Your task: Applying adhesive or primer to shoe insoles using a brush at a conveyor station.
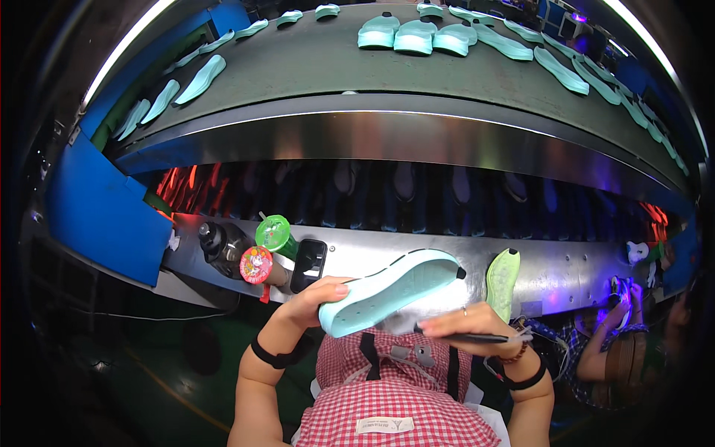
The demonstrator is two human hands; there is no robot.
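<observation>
My left hand [316,296] grips the heel end of a pale mint shoe sole [391,287], holding it tilted over my lap with its toe pointing up to the right. My right hand [465,322] sits just under the sole and holds a thin dark pen-like tool [477,337], its tip near the sole's lower edge. A yellow-green sole [503,279] leans upright on the steel ledge [566,272] to the right of my hands.
A green conveyor belt [320,63] above carries several mint soles [413,36]. A lower tier [402,194] holds dark soles. On the ledge at left lie a black phone [308,264], a green-lidded cup [274,235] and dark bottles [220,246]. Another person's hands [618,309] work at right.
</observation>
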